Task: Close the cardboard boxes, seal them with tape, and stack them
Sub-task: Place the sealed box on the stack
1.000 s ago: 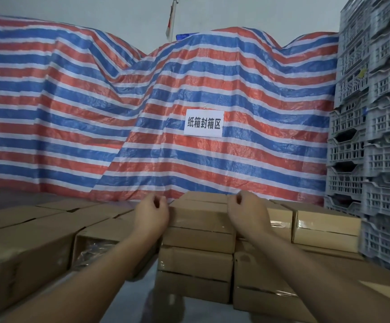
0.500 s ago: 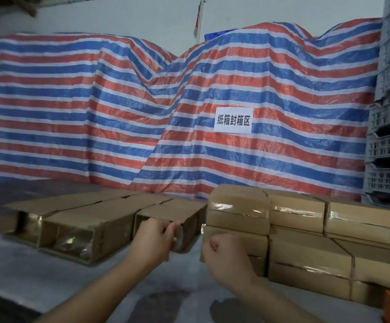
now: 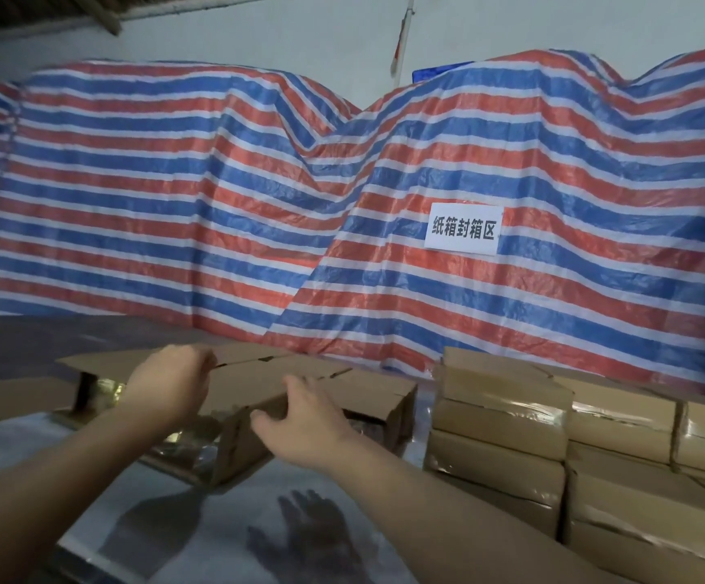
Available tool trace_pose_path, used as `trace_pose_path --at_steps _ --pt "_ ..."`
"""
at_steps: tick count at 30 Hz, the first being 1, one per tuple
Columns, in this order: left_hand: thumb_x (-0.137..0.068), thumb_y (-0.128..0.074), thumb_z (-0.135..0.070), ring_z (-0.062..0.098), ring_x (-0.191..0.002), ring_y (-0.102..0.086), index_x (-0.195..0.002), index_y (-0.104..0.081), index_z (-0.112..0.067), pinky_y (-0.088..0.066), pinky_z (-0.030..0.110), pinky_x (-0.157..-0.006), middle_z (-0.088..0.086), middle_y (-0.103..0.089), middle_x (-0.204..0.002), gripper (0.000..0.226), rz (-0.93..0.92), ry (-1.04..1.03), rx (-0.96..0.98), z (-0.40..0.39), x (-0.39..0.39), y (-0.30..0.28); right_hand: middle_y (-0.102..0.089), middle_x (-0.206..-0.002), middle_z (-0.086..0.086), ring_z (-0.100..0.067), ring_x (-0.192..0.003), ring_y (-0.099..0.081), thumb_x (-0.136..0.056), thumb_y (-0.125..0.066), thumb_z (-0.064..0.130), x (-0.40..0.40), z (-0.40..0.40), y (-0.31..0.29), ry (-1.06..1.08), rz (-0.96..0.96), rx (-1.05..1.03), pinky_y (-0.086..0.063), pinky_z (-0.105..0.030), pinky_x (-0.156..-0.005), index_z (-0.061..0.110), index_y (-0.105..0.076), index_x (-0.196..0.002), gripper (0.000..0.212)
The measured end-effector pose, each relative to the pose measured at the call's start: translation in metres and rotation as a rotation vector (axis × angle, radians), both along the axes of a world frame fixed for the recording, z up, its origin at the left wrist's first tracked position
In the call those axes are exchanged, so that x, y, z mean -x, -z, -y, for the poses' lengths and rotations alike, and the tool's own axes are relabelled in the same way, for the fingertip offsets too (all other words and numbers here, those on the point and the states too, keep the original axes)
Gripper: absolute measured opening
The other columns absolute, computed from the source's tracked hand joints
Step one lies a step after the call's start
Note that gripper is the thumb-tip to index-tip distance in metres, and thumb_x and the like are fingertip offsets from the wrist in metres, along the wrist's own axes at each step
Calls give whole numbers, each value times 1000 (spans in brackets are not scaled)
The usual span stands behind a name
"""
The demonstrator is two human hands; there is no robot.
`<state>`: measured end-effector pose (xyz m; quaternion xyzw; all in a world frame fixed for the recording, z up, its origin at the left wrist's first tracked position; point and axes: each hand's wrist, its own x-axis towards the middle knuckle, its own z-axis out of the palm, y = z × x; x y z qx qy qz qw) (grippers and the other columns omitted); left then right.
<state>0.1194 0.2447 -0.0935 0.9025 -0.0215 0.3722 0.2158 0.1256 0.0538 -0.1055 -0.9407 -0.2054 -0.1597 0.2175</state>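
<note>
Several brown cardboard boxes lie side by side with their near ends open and shiny wrapped contents showing. My left hand (image 3: 169, 383) rests on the top of the middle open box (image 3: 245, 383), its fingers curled over the far top edge by the seam. On the same box's near right corner lies my right hand (image 3: 304, 419), fingers spread on the top and thumb against the end flap. To the right stands a stack of taped boxes (image 3: 498, 419), two to three layers high.
The boxes sit on a grey tabletop (image 3: 199, 512) where both hands cast shadows. A red, white and blue striped tarp (image 3: 216, 204) with a white sign (image 3: 462, 228) covers a heap behind. More open boxes flank the held one, at the left (image 3: 89, 364) and the right (image 3: 380, 398).
My view has swung left, away from the taped stack. Both hands left the stack and moved onto the open boxes; the right hand has spread its fingers on a box corner.
</note>
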Motion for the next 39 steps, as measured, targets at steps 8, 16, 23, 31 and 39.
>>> trace_pose_path --at_steps 8,16,23,31,39 --pt "-97 -53 -38 19 -148 -22 -156 -7 -28 -23 40 -118 -2 -15 -164 75 -263 -215 -458 -45 -46 26 -26 -158 -8 -37 -147 -19 -81 -61 60 -43 -64 23 -4 16 181 -16 -63 -116 23 -20 -152 90" --pt "-95 -49 -37 12 -144 -28 -151 -24 -32 -20 39 -116 -10 -32 -157 62 -275 -237 -578 -64 -81 55 -41 -143 -14 -36 -138 -32 -94 -58 25 -41 -80 31 42 94 170 -29 -59 -114 12 -42 -141 51" --pt "-94 -53 -30 10 -120 -53 -140 -42 -37 -40 30 -101 -13 -52 -137 48 -156 -188 -415 -64 -70 50 -58 -122 -18 -32 -117 -50 -97 -52 11 -31 -67 21 -16 178 204 -50 -45 -98 4 -57 -122 27" --pt "-93 -63 -28 14 -95 -57 -133 -51 -22 -48 24 -69 7 -61 -120 42 -162 188 311 -55 -34 20 -60 -90 -5 -23 -86 -58 -93 -52 11 -14 -29 -14 9 84 10 -49 -33 -71 12 -64 -103 16" --pt "-93 -64 -16 21 -91 -61 -101 -66 -18 -46 24 -65 8 -65 -101 8 -343 396 532 -6 6 -26 -44 -68 1 -14 -62 -45 -90 -47 5 31 50 -67 49 -111 -90 -34 -22 -51 19 -49 -68 26"
